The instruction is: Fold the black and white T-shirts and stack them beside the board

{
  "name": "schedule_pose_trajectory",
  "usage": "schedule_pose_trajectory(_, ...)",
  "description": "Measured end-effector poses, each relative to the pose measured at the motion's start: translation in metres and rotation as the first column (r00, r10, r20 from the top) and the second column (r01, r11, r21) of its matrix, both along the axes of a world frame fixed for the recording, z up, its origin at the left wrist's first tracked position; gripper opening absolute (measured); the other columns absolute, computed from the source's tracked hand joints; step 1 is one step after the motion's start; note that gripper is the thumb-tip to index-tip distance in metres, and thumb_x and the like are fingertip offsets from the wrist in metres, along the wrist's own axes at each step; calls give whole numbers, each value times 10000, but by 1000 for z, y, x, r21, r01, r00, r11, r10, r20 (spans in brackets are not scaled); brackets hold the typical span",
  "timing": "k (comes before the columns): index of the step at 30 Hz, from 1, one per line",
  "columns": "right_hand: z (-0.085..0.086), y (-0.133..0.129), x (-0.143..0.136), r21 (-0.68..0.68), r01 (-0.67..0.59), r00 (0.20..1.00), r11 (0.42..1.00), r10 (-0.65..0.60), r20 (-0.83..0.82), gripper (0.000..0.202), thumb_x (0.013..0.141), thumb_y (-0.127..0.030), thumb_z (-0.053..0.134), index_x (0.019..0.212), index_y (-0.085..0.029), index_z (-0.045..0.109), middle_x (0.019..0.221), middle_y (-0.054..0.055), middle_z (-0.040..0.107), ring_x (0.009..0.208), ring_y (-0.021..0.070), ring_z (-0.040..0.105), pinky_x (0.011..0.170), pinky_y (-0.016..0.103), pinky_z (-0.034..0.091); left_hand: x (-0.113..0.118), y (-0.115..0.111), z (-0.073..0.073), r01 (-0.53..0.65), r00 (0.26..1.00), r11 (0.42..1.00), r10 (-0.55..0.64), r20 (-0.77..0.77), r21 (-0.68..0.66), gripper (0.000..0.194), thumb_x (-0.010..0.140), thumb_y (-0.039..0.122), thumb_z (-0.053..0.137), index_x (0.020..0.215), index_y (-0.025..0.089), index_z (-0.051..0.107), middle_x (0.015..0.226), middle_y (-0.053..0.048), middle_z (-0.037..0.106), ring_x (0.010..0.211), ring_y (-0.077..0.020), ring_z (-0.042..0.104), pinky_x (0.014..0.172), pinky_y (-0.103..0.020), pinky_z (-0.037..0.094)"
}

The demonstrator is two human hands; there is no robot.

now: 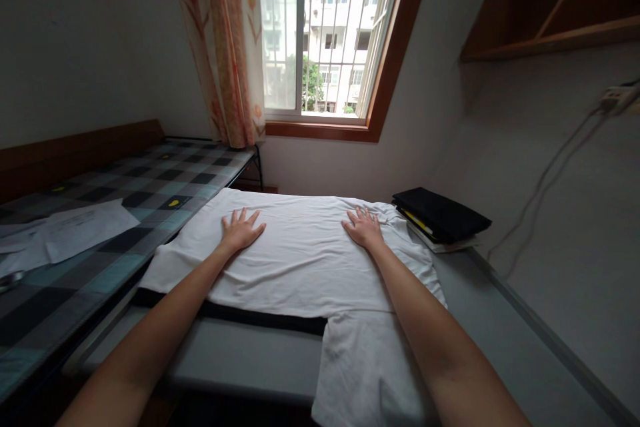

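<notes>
A white T-shirt (300, 247) lies spread sideways across a grey table, with wrinkles running through its middle. One sleeve (365, 360) hangs toward me over the table's front edge. My left hand (241, 230) rests flat on the shirt's left part, fingers spread. On the right part, near the collar end, my right hand (364, 227) also lies flat with its fingers apart. Neither hand grips the cloth. A black strip (260, 319) shows from under the shirt along its near side.
Black folder-like items (440, 213) are stacked on the table (480, 307) at right. A bed with a checked cover (200, 170) stands left, bearing white papers (90, 230). Beyond are a curtain (230, 47) and window (330, 40); cables (545, 180) hang along the right wall.
</notes>
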State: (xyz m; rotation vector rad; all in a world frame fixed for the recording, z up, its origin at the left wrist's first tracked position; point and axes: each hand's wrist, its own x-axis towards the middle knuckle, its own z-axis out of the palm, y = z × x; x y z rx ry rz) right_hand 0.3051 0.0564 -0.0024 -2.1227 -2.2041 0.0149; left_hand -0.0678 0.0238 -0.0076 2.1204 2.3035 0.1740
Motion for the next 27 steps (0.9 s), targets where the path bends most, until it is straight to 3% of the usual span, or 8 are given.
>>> schedule_pose_trajectory(4, 1, -12, -1, 37, -21, 1000, 999, 21, 4, 593, 981, -525, 234, 1477, -240, 392, 1566, 103, 303, 1454, 270, 189, 1161, 460, 110, 1, -7, 1, 18, 1000, 999, -18, -7, 31, 648, 924, 604, 287, 1489, 295, 355, 1571, -128, 277, 1433, -396, 221, 1101, -625, 184)
schedule_pose_trajectory(8, 1, -37, 5, -34, -50, 999, 998, 50, 13, 651, 970, -570, 219, 1513, -225, 317, 1591, 104, 237, 1461, 269, 171, 1165, 459, 118, -3, -22, 3, 25, 999, 999, -25, -21, 28, 610, 952, 528, 263, 1492, 258, 356, 1572, -115, 277, 1440, -366, 219, 1111, -620, 178)
schedule_pose_trajectory(12, 0, -71, 21, -86, -8, 998, 996, 13, 54, 691, 962, -592, 194, 1539, -215, 241, 1605, 95, 187, 1470, 272, 135, 1169, 472, 108, -26, -47, 1, -11, 999, 1000, 11, -34, -9, 619, 949, 550, 240, 1508, 291, 311, 1586, -83, 245, 1448, -370, 195, 1098, -652, 172)
schedule_pose_trajectory(18, -2, -99, 44, -39, 73, 991, 997, -68, 117, 683, 943, -629, 205, 1528, -282, 269, 1605, 91, 189, 1471, 320, 98, 1145, 577, 61, -62, -77, -1, -60, 993, 998, 58, -103, -18, 672, 929, 590, 290, 1507, 249, 325, 1572, -116, 274, 1437, -374, 228, 1141, -534, 173)
schedule_pose_trajectory(27, 0, -92, 44, -90, 98, 992, 991, -90, 88, 678, 941, -635, 175, 1538, -315, 213, 1620, 71, 131, 1476, 309, 67, 1138, 583, 86, -67, -62, 0, -39, 997, 999, 37, -74, -24, 694, 914, 609, 313, 1511, 255, 307, 1578, -119, 254, 1450, -333, 217, 1147, -524, 158)
